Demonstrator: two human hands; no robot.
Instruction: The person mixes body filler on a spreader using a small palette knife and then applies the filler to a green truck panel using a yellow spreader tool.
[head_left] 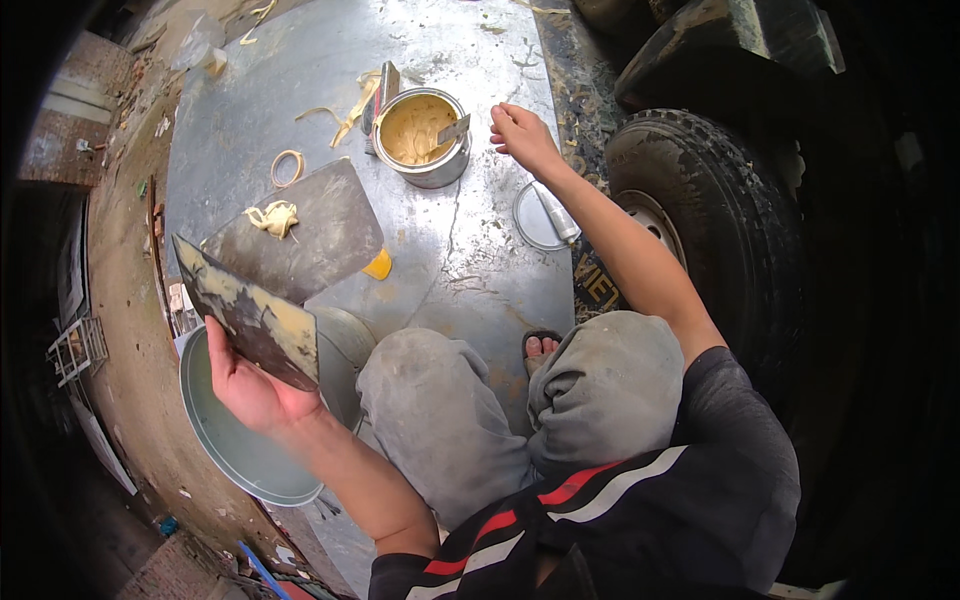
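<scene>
My left hand [255, 390] grips the lower edge of a dark, thin rectangular plate [245, 315], tilted up and smeared with yellowish putty. At the upper middle stands an open metal can [437, 174] of tan putty [408, 128]. A flat metal scraper blade [453, 130] leans out over its right rim. My right hand [522, 138] is just right of the can, fingers curled closed; a small gap separates it from the blade. Anything inside those fingers is hidden. A second dark plate [335, 215] lies left of the can, with a putty lump [272, 218] on it.
A round lid [535, 222] bears a white tube [558, 212], below my right forearm. A large bucket [190, 410] stands beneath my left hand. A yellow piece [378, 264], a ring [287, 168] and putty strips [355, 115] lie on the metal sheet [480, 260]. A vehicle tyre [720, 200] is at right.
</scene>
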